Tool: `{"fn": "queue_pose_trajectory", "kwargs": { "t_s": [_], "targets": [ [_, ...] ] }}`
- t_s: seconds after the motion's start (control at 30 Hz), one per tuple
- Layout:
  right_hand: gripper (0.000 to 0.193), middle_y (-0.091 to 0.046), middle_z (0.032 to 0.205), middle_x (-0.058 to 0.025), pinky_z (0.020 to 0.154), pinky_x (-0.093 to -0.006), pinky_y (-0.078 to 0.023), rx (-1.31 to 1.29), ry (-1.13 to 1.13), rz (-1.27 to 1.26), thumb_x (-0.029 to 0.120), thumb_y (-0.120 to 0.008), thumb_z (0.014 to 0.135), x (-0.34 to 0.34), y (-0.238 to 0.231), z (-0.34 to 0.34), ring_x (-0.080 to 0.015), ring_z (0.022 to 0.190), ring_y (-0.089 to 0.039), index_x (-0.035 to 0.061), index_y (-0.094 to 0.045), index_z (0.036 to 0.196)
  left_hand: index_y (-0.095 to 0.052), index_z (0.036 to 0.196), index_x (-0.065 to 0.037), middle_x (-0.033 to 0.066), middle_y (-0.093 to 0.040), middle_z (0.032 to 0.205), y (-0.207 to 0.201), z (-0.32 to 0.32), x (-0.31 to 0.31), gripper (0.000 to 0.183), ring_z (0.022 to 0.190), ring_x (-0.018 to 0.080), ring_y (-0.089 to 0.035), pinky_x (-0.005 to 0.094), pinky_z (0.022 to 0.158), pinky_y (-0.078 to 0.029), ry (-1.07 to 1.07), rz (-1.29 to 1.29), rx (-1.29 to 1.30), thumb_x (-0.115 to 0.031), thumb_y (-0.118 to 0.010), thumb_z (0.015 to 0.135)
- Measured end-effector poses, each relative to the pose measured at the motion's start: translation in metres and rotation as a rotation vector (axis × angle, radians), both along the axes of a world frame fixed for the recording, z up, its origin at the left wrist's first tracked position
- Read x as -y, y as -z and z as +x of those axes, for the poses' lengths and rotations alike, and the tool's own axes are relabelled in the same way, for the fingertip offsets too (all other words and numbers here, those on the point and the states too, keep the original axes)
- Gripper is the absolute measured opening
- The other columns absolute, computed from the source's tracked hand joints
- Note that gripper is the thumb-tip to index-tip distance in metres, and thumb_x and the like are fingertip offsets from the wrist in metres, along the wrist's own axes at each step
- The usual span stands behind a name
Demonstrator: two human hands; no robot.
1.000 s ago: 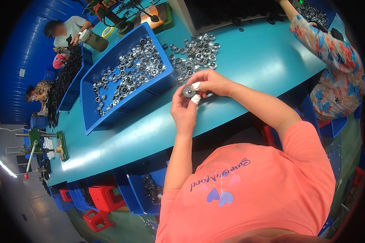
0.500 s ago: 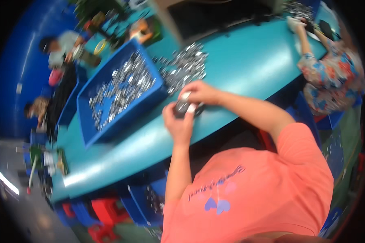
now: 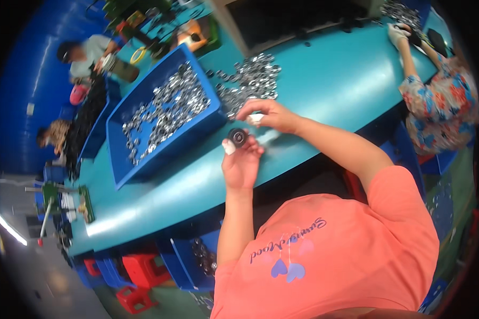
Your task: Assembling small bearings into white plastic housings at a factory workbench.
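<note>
My left hand (image 3: 241, 166) is closed around a black round part (image 3: 238, 137) with a small lighter ring at its centre. White wrapping covers the tip of the left thumb. Just above and to the right, my right hand (image 3: 274, 116) hovers apart from the part, fingers bent and spread from the thumb, which also has a white wrap. Nothing shows in it. Beyond its fingertips, a loose pile of shiny silver and black rings (image 3: 253, 77) lies on the teal table (image 3: 324, 80).
A large blue bin (image 3: 167, 159) of similar rings stands left of my hands. At the right, a gloved co-worker in a floral top (image 3: 436, 98) works at the table. Other people sit at the far left. Red stools (image 3: 143, 270) and another blue bin (image 3: 178, 266) are below the table edge.
Both hands were together on the black part. Now my right hand has come off it and moved slightly right and up, while the left keeps the part, its round face turned up.
</note>
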State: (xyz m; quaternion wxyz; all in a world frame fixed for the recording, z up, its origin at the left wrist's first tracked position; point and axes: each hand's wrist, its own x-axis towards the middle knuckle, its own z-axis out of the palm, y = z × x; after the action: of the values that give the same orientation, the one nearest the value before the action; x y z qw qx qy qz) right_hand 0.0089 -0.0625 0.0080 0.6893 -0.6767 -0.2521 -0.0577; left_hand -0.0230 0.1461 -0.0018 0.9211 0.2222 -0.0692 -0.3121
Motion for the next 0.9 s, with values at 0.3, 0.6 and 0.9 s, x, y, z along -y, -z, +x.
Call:
{"fn": "queue_pose_trajectory", "kwargs": {
  "t_s": [0.3,0.6,0.9],
  "targets": [
    [0.033,-0.064,0.113,-0.0025,0.084,-0.0309,-0.051,-0.179,-0.074,-0.065,0.025,-0.079,0.085,-0.012,0.001,-0.011,-0.0154,0.106,-0.061,0.0125,-0.076,0.115,-0.059,0.130,-0.002,0.0074,-0.066,0.114,-0.011,-0.007,0.011,0.050,0.094,0.0181,-0.061,0.0367,0.080,-0.054,-0.135,0.232,0.006,-0.045,-0.048,0.107],
    [0.043,-0.070,0.108,-0.0080,0.081,-0.0335,-0.055,-0.003,-0.083,-0.260,0.029,-0.079,0.085,0.005,-0.021,-0.012,-0.0191,0.098,-0.067,0.0095,-0.072,0.123,-0.061,0.129,0.000,0.0082,-0.062,0.094,0.016,-0.021,-0.040,0.041,0.077,0.0163,-0.058,0.0346,0.068,-0.050,-0.573,1.097,0.529,-0.030,-0.051,0.103],
    [0.047,-0.069,0.116,-0.0118,0.096,-0.0415,-0.052,-0.177,1.176,-0.689,0.033,-0.080,0.080,0.218,-0.010,0.063,-0.0296,0.110,-0.065,0.0114,-0.070,0.121,-0.064,0.128,0.001,0.0073,-0.055,0.071,0.030,-0.155,-0.308,0.037,0.058,0.0140,-0.051,0.0318,0.054,-0.044,-0.870,2.031,0.569,-0.017,-0.053,0.098]
  ]
}}
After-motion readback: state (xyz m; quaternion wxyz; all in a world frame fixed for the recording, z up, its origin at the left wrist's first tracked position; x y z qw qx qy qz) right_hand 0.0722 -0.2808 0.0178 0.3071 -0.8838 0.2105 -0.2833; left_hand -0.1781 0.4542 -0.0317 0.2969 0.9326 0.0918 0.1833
